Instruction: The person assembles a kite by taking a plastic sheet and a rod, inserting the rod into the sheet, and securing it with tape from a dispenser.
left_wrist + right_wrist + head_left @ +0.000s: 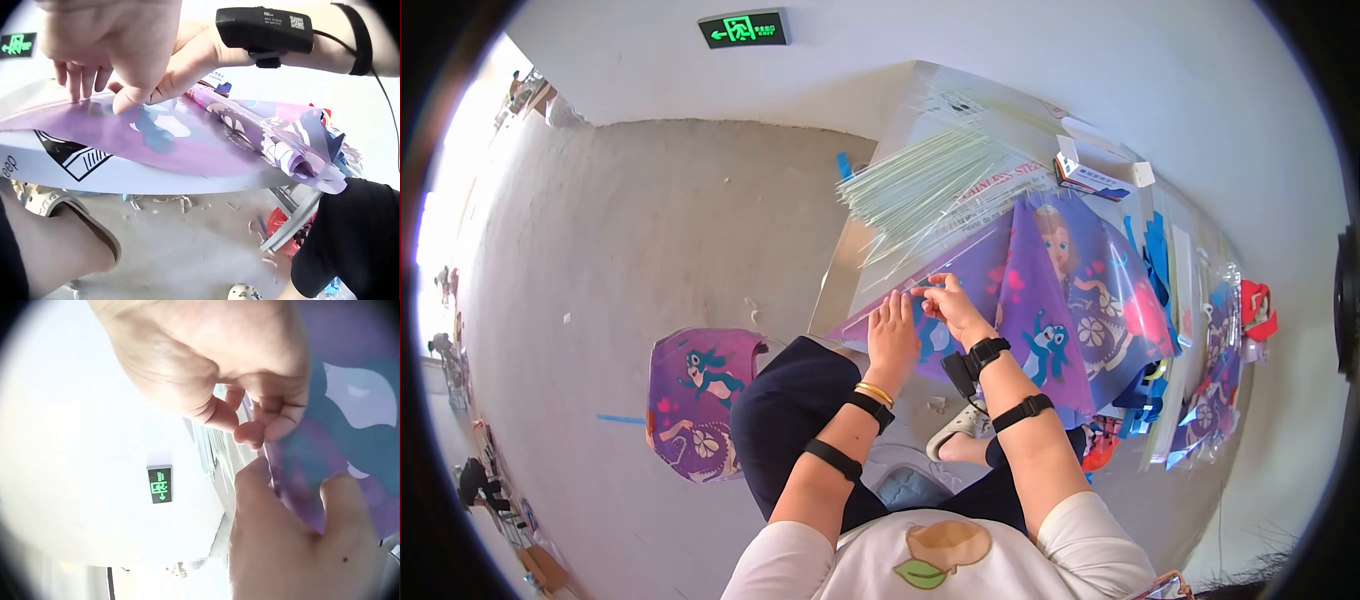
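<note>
A purple sheet [970,262] printed with cartoon figures lies over the near side of the table, its near edge reaching past the table's rim. At its left edge, my left hand [892,338] rests with extended fingers on the material. Right beside it is my right hand [957,310]. In the right wrist view the right hand [250,375] pinches the sheet's edge between thumb and curled fingers, along a thin pale line. Lower in that view, the left hand [300,544] has its thumb and forefinger spread over the same edge. A rolled part of the sheet [250,134] lies to the right in the left wrist view.
Many thin pale rods [930,185] are spread across the table's far side, near an opened small box [1095,180]. Blue strips [1157,262] hang at the right. Another purple printed piece [715,375] is at the lower left. A red bag [281,228] sits under the table.
</note>
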A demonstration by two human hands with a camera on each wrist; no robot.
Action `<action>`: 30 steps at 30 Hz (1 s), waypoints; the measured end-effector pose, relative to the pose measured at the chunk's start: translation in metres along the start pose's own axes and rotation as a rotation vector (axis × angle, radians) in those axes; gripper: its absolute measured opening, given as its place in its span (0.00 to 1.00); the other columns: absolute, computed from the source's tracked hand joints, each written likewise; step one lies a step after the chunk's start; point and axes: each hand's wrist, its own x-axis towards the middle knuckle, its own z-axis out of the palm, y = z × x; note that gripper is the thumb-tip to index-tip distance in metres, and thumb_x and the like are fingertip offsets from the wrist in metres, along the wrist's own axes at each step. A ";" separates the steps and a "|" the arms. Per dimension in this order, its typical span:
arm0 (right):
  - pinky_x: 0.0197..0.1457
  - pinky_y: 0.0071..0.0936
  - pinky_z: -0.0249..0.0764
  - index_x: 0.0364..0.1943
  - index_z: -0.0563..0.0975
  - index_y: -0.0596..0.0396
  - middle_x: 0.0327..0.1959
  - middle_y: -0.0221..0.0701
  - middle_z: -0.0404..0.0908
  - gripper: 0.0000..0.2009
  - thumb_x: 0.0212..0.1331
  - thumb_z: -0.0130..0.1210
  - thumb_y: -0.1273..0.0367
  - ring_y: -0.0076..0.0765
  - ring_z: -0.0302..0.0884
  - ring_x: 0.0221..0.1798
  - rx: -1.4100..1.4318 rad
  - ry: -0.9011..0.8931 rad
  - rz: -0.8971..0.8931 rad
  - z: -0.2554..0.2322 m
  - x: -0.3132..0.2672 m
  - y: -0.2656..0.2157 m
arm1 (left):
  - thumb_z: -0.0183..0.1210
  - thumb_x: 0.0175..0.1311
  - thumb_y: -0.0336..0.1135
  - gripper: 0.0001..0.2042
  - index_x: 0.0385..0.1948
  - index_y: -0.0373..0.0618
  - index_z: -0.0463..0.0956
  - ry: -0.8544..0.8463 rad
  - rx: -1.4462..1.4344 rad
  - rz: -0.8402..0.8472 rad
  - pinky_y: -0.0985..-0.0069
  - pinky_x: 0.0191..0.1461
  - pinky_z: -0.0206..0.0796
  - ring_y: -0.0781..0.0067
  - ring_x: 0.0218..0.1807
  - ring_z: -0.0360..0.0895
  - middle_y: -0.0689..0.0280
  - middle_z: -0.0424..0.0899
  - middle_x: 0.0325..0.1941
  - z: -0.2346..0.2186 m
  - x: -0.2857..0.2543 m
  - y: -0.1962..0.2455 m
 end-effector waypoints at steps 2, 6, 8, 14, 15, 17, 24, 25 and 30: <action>0.35 0.22 0.74 0.53 0.61 0.52 0.43 0.36 0.82 0.17 0.62 0.49 0.75 0.20 0.73 0.27 0.001 0.010 0.014 0.003 0.002 0.000 | 0.63 0.49 0.35 0.37 0.65 0.37 0.60 -0.004 0.002 -0.008 0.63 0.70 0.52 0.61 0.71 0.61 0.54 0.64 0.70 -0.004 0.001 0.001; 0.33 0.22 0.74 0.54 0.60 0.53 0.42 0.36 0.82 0.17 0.62 0.48 0.75 0.20 0.73 0.26 0.027 0.035 0.021 0.004 0.004 0.003 | 0.63 0.49 0.35 0.37 0.64 0.35 0.60 0.039 0.037 0.009 0.63 0.68 0.54 0.61 0.69 0.64 0.54 0.68 0.67 -0.001 0.004 0.000; 0.32 0.21 0.74 0.54 0.60 0.53 0.41 0.36 0.82 0.17 0.62 0.48 0.75 0.21 0.73 0.26 0.029 0.035 0.014 0.003 0.005 0.004 | 0.63 0.49 0.34 0.36 0.64 0.35 0.61 0.077 0.057 0.023 0.63 0.67 0.55 0.62 0.67 0.66 0.54 0.70 0.65 0.002 0.006 -0.002; 0.33 0.22 0.74 0.52 0.62 0.52 0.42 0.35 0.82 0.16 0.62 0.49 0.74 0.21 0.75 0.27 0.002 0.063 0.022 0.009 0.001 0.000 | 0.61 0.49 0.32 0.34 0.63 0.36 0.64 0.090 0.052 -0.002 0.66 0.61 0.58 0.64 0.58 0.71 0.60 0.75 0.53 0.002 0.013 -0.003; 0.32 0.22 0.74 0.52 0.62 0.53 0.40 0.35 0.82 0.17 0.61 0.50 0.74 0.22 0.75 0.26 0.011 0.070 0.024 0.009 0.001 0.000 | 0.57 0.54 0.32 0.29 0.62 0.36 0.66 0.151 0.067 0.008 0.67 0.59 0.59 0.65 0.55 0.72 0.62 0.76 0.50 0.002 0.013 -0.003; 0.33 0.23 0.74 0.53 0.62 0.53 0.40 0.35 0.82 0.17 0.61 0.50 0.74 0.22 0.75 0.26 -0.007 0.072 0.022 0.010 0.002 0.000 | 0.53 0.59 0.32 0.25 0.60 0.37 0.68 0.212 0.083 0.018 0.69 0.57 0.59 0.67 0.52 0.73 0.64 0.77 0.47 0.002 0.015 -0.004; 0.34 0.24 0.75 0.53 0.62 0.52 0.41 0.34 0.81 0.17 0.61 0.50 0.73 0.23 0.76 0.28 -0.049 0.087 0.027 0.010 0.003 0.000 | 0.53 0.59 0.33 0.23 0.58 0.43 0.70 0.207 0.112 0.015 0.70 0.53 0.59 0.68 0.50 0.72 0.65 0.75 0.45 0.001 0.017 -0.003; 0.34 0.24 0.75 0.53 0.62 0.52 0.41 0.34 0.81 0.17 0.61 0.50 0.73 0.23 0.76 0.28 -0.048 0.086 0.026 0.010 0.003 0.000 | 0.53 0.59 0.33 0.23 0.58 0.43 0.70 0.199 0.118 0.014 0.70 0.52 0.59 0.68 0.50 0.72 0.66 0.75 0.45 0.001 0.018 -0.003; 0.35 0.25 0.75 0.54 0.61 0.51 0.43 0.36 0.82 0.16 0.63 0.48 0.70 0.28 0.81 0.32 0.000 0.097 0.039 0.008 -0.002 -0.001 | 0.53 0.59 0.34 0.22 0.58 0.42 0.70 0.207 0.158 0.030 0.70 0.52 0.59 0.68 0.50 0.71 0.66 0.74 0.46 0.002 0.020 -0.004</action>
